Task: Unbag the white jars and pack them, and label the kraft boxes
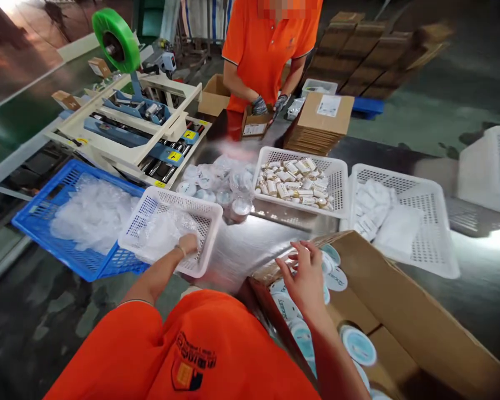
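My left hand [188, 243] is closed at the right side of a white basket [210, 222] holding clear plastic bags [160, 228]; what its fingers hold, if anything, is hidden. Above the near end of an open cardboard box [400, 289], my right hand [306, 275] has its fingers spread with nothing between them. Round white-and-teal containers [358, 344] lie in that box, several of them under and beside my right hand. Wrapped round containers [204, 178] are heaped on the metal table [250, 244] beyond the white basket.
A white basket [342, 189] holds small bottles; another [445, 239] holds white packets. Left are a blue crate [37, 208] of plastic and a tape machine [150, 133]. Across the table a person [266, 55] in gloves handles a small carton [255, 123] beside stacked flat cartons [320, 122].
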The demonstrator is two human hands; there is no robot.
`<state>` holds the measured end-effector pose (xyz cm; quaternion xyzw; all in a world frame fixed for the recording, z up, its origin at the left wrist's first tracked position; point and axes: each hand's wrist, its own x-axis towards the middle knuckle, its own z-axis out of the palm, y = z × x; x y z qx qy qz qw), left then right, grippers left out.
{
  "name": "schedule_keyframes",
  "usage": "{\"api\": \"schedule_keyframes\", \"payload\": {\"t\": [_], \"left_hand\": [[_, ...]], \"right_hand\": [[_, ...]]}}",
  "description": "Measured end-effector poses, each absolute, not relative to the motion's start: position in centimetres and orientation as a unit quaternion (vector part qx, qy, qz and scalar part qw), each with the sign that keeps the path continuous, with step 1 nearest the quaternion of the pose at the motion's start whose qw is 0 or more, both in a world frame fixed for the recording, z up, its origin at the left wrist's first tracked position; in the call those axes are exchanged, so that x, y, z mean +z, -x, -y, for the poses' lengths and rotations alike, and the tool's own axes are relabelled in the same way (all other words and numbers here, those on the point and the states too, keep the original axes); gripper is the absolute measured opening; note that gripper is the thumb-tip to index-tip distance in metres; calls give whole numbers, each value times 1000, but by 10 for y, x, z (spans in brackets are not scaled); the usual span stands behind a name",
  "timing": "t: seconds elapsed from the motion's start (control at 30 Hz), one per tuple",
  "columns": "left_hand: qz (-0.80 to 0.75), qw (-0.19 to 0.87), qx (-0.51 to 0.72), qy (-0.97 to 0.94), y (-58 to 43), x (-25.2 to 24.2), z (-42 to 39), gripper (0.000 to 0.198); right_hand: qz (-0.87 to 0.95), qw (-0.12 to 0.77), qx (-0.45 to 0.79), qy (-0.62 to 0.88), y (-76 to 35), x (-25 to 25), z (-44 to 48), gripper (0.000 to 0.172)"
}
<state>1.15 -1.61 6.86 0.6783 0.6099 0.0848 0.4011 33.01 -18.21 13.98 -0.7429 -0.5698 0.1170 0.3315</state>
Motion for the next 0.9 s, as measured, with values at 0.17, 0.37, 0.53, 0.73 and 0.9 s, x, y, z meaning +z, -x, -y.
{"api": "schedule_keyframes", "payload": {"t": [0.17, 0.37, 0.53, 0.73, 0.9], "left_hand": [[-620, 429, 114, -647, 1, 72, 17, 22], [-509, 536, 237, -630, -43, 126, 29, 26], [-343, 646, 266, -628, -92, 180, 77, 46], [-305, 708, 277, -573, -111, 194, 77, 58], [-450, 622, 295, -569, -131, 169, 43, 41]], "right_hand": [[562, 353, 138, 735, -336, 148, 193, 45], [487, 430, 385, 655, -290, 138, 178, 44], [447, 496, 482, 567, -285, 134, 147, 119], [366, 452, 673, 458, -339, 140, 181, 61], [279, 511, 662, 472, -346, 151, 197, 49]]}}
